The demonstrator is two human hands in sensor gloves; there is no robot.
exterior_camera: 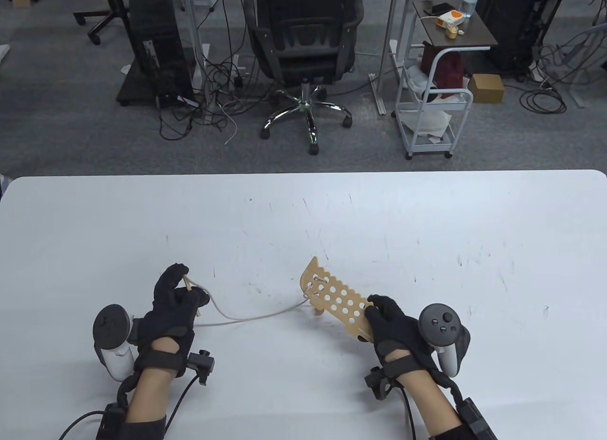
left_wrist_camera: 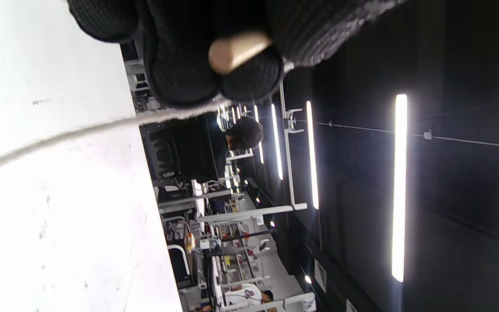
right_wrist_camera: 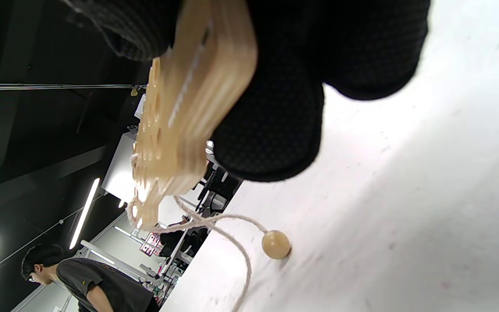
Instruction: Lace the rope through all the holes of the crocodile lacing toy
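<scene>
Lacing has barely begun, by my reckoning: the rope (exterior_camera: 246, 316) appears to pass through only one or two holes at the far end of the crocodile lacing toy (exterior_camera: 332, 300), and the many remaining holes along its body stand open. The toy is a flat, pale wooden board with a scalloped upper edge and rows of round holes; it sits tilted above the white table (exterior_camera: 427, 231), toward the near right of centre. The right hand (exterior_camera: 393, 326) grips the toy's near end, fingers curled around the wood. In the right wrist view, a round wooden bead (right_wrist_camera: 276, 245) at one rope end lies on the table just beyond the toy, seemingly acting as a stopper. From the toy, the cream-coloured rope sags in a loose curve to the left hand (exterior_camera: 173, 307), well apart from the toy. That hand pinches a slim wooden needle (exterior_camera: 192, 293) at the rope's free end between closed fingertips (left_wrist_camera: 249, 80). Nearly all the threading is left to do.
</scene>
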